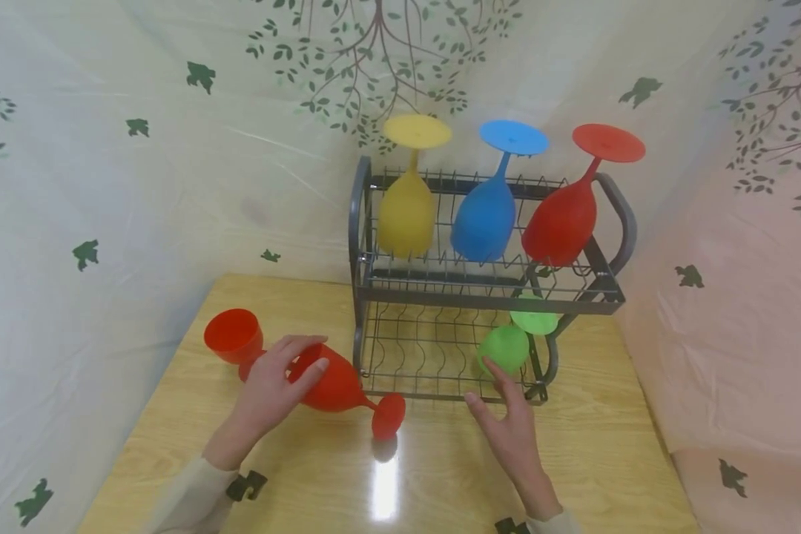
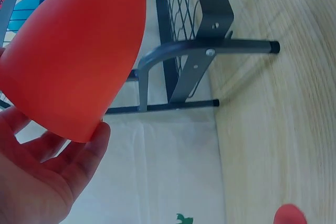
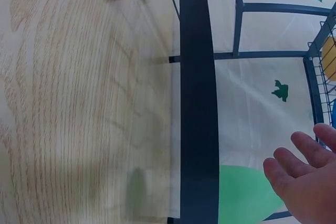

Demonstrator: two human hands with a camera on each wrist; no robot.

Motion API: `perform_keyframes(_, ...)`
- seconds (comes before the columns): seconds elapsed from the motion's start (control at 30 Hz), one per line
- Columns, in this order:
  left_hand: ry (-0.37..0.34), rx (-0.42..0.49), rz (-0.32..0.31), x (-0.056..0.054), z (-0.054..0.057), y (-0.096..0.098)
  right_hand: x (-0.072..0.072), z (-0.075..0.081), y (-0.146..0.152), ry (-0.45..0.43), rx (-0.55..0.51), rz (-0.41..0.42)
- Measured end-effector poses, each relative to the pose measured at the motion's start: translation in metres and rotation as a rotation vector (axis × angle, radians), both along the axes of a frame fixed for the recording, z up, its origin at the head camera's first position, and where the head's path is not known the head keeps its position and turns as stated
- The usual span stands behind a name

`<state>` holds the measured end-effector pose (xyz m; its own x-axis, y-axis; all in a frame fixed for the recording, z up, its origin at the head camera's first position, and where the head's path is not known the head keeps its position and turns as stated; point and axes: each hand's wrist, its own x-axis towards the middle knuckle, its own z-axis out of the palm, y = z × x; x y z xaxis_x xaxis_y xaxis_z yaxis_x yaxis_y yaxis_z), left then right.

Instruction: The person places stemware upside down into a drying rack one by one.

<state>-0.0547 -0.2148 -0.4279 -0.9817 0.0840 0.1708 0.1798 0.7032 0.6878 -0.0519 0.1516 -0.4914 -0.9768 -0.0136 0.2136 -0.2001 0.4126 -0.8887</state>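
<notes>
My left hand (image 1: pixel 270 389) grips a red plastic goblet (image 1: pixel 337 384) by the rim end of its bowl. The goblet lies tilted above the table, with its foot toward the right. In the left wrist view, fingertips and thumb hold the wide bowl (image 2: pixel 73 56) at its edge. My right hand (image 1: pixel 510 430) has its fingers spread, with nothing between them, in front of the rack's lower tier. Nearest to it is a green goblet (image 1: pixel 505 348) tipped over on that tier. The right wrist view shows the right hand (image 3: pixel 307 179) beside part of the green goblet (image 3: pixel 244 195).
A two-tier dark wire dish rack (image 1: pixel 487 297) stands on the wooden table (image 1: pixel 594 437). Its top tier holds upside-down yellow (image 1: pixel 406 215), blue (image 1: pixel 483 219) and red (image 1: pixel 561 226) goblets. Another red goblet (image 1: pixel 235 337) stands upright at the left, partly hidden by my hand.
</notes>
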Motion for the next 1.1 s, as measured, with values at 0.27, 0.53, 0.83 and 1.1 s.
perform_keyframes(0.27, -0.019, 0.192, 0.014, 0.001, -0.008, 0.012, 0.001, 0.003, -0.004, -0.037, -0.019, 0.003)
perform_keyframes(0.53, -0.048, 0.297, 0.048, 0.002, -0.017, 0.025, 0.003, 0.007, -0.008, -0.017, -0.012, 0.011)
perform_keyframes(0.83, -0.079, 0.421, 0.066, 0.004, -0.023, 0.039, 0.004, 0.010, -0.012, 0.008, -0.038, 0.036)
perform_keyframes(1.1, -0.144, 0.596, 0.090, 0.008, -0.029, 0.055, 0.006, 0.008, -0.016, 0.032, -0.066, 0.055)
